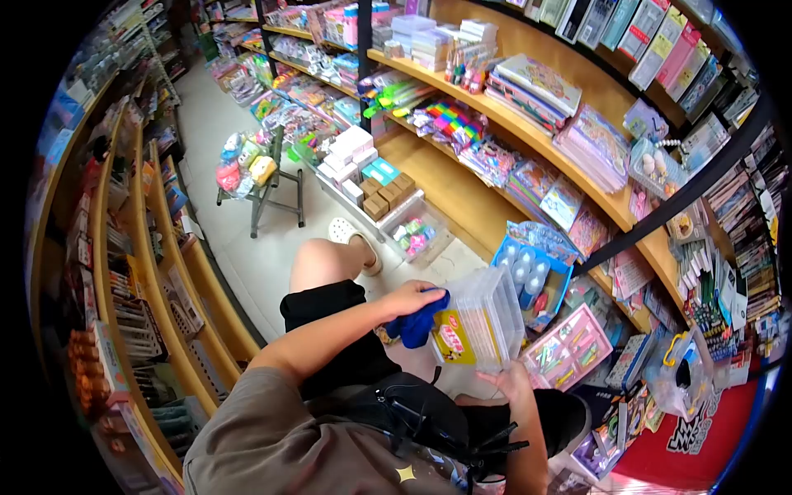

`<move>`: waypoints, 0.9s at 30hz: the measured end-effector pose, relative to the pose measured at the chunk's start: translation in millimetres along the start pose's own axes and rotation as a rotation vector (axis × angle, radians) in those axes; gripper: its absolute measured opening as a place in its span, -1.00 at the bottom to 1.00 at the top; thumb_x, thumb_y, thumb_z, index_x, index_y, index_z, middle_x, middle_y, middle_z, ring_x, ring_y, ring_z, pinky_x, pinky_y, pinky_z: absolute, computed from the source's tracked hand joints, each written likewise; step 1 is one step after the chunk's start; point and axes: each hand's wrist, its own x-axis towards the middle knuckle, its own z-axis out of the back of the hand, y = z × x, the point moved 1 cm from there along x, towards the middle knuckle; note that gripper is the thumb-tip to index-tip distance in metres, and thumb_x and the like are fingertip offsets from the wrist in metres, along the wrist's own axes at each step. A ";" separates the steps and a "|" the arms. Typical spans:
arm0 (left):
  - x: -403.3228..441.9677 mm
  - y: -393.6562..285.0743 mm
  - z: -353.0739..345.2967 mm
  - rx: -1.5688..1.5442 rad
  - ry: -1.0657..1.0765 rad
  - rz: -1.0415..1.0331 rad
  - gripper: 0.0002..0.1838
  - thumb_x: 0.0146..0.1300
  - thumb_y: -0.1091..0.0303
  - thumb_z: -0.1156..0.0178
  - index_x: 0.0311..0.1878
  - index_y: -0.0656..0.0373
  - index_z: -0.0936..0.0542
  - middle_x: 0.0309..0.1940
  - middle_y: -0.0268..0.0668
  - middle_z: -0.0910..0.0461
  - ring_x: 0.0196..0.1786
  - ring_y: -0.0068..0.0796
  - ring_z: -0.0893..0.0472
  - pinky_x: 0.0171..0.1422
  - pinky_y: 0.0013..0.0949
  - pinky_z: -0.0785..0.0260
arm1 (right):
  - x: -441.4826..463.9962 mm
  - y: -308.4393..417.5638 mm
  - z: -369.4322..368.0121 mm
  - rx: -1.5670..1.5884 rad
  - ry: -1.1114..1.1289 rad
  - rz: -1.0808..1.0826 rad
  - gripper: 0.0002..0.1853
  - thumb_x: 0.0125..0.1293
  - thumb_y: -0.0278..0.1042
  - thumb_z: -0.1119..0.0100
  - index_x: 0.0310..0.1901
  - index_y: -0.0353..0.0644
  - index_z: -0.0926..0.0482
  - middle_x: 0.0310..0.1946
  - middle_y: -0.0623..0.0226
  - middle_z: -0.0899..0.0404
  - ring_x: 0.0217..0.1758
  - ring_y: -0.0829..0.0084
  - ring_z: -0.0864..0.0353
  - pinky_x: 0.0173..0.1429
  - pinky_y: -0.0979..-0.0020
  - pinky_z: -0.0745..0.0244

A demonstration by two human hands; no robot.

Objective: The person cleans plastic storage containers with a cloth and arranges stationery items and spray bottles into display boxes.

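Note:
In the head view, my left hand (412,299) is closed on a dark blue cloth (422,320), pressing it to the side of a clear plastic container (488,309). A yellow label with red and white print (454,338) is on the container's near side. My right hand (510,381) grips the container at its lower edge, with the fingers partly hidden behind it. The container is held tilted above my lap. Close beside it are a blue box of clear bottles (532,279) and a pink boxed set (569,346).
Wooden shelves (470,99) with books and packets curve along the right. More shelves (136,223) run down the left. A folding stool (264,186) with wrapped goods stands on the floor ahead. Small boxes (388,194) and a clear bin (417,231) sit near my foot.

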 end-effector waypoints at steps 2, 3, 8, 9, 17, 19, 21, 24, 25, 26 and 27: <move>6.9 20.2 11.7 -0.169 -0.029 0.030 -0.54 0.21 0.03 -0.11 -0.11 0.31 -0.55 -0.30 -0.31 -0.58 -0.32 -0.58 -0.53 -0.18 -0.50 -0.40 | -1.6 3.9 -0.5 0.043 -0.046 -0.040 -0.54 0.29 -0.29 0.17 0.19 -0.30 -0.19 0.14 0.00 -0.32 0.16 -0.04 -0.35 0.11 -0.18 -0.33; 9.8 25.8 17.6 -0.267 -0.025 0.083 -0.54 0.21 0.04 -0.12 -0.11 0.31 -0.55 -0.30 -0.32 -0.58 -0.32 -0.59 -0.53 -0.19 -0.50 -0.40 | -2.8 5.5 -1.5 0.023 -0.045 -0.027 -0.54 0.28 -0.30 0.18 0.19 -0.30 -0.20 0.14 -0.01 -0.32 0.16 -0.04 -0.35 0.11 -0.18 -0.33; 18.1 22.7 10.4 -0.070 -0.008 -0.054 -0.43 0.20 -0.11 -0.04 -0.19 0.34 -0.57 -0.31 -0.24 -0.60 -0.24 -0.48 -0.56 -0.14 -0.43 -0.38 | -8.0 -0.9 -1.8 -0.112 -0.040 0.013 -0.54 0.27 -0.39 0.20 0.19 -0.37 -0.18 0.13 -0.03 -0.32 0.13 -0.01 -0.38 0.10 -0.08 -0.39; 22.7 27.5 9.1 0.061 -0.027 -0.100 -0.40 0.18 -0.15 -0.04 -0.19 0.35 -0.56 -0.31 -0.20 -0.59 -0.24 -0.43 -0.56 -0.13 -0.39 -0.37 | -7.7 -2.7 -3.0 -0.136 -0.049 0.023 -0.53 0.26 -0.41 0.21 0.20 -0.37 -0.17 0.14 -0.03 -0.31 0.13 -0.01 -0.39 0.10 -0.05 -0.40; 48.6 53.7 5.0 0.614 -0.128 -0.188 -0.37 0.07 -0.16 -0.09 -0.18 0.36 -0.51 -0.34 0.06 -0.56 -0.25 -0.02 -0.56 -0.12 -0.22 -0.37 | -17.4 -0.1 -14.8 -0.024 -0.120 0.043 -0.53 0.24 -0.47 0.18 0.19 -0.44 -0.14 0.12 -0.07 -0.31 0.13 -0.04 -0.37 0.14 -0.03 -0.39; 50.3 55.4 6.2 0.597 -0.113 -0.205 -0.45 0.08 -0.07 -0.12 -0.19 0.34 -0.49 -0.39 0.04 -0.55 -0.30 -0.04 -0.55 -0.18 -0.19 -0.36 | -16.3 -0.6 -7.3 0.039 -0.102 0.052 -0.52 0.24 -0.48 0.18 0.19 -0.45 -0.12 0.14 -0.08 -0.28 0.16 -0.04 -0.34 0.17 -0.04 -0.37; 47.4 50.1 6.4 0.622 -0.083 -0.226 -0.53 0.09 0.03 -0.14 -0.20 0.32 -0.46 -0.46 0.00 -0.53 -0.36 -0.12 -0.55 -0.25 -0.18 -0.34 | -19.5 0.9 -3.7 0.085 -0.140 0.048 -0.53 0.24 -0.48 0.18 0.19 -0.43 -0.12 0.14 -0.08 -0.27 0.17 -0.04 -0.33 0.18 -0.05 -0.35; 43.0 52.9 1.7 0.623 -0.180 -0.343 -0.63 0.12 0.13 -0.11 -0.26 0.31 -0.43 -0.53 0.02 -0.47 -0.44 -0.08 -0.51 -0.33 -0.16 -0.30 | -34.9 16.2 5.5 0.172 -0.233 0.190 -0.52 0.19 -0.57 0.16 0.18 -0.39 -0.11 0.06 0.01 -0.31 0.11 -0.05 -0.35 0.13 -0.15 -0.35; 42.3 53.3 0.6 0.601 -0.188 -0.354 -0.64 0.13 0.13 -0.10 -0.27 0.30 -0.42 -0.53 0.03 -0.48 -0.43 -0.04 -0.50 -0.31 -0.15 -0.30 | -43.7 21.8 5.8 0.206 -0.271 0.265 -0.50 0.17 -0.62 0.14 0.18 -0.38 -0.11 0.02 0.04 -0.34 0.08 -0.05 -0.37 0.10 -0.20 -0.35; 42.1 53.0 0.3 0.581 -0.195 -0.367 -0.64 0.14 0.13 -0.09 -0.27 0.30 -0.42 -0.54 0.04 -0.48 -0.42 -0.01 -0.50 -0.30 -0.13 -0.30 | -60.1 36.1 -12.0 0.182 -0.301 0.369 -0.49 0.13 -0.64 0.12 0.17 -0.32 -0.14 -0.03 0.13 -0.36 0.05 0.03 -0.39 0.08 -0.24 -0.34; 41.6 51.9 0.0 0.561 -0.201 -0.379 -0.65 0.15 0.13 -0.07 -0.27 0.30 -0.41 -0.54 0.04 -0.48 -0.41 0.03 -0.49 -0.29 -0.12 -0.30 | -76.6 48.6 -19.0 0.197 -0.276 0.435 -0.49 0.13 -0.60 0.09 0.17 -0.28 -0.15 0.00 0.18 -0.36 0.08 0.08 -0.38 0.08 -0.21 -0.35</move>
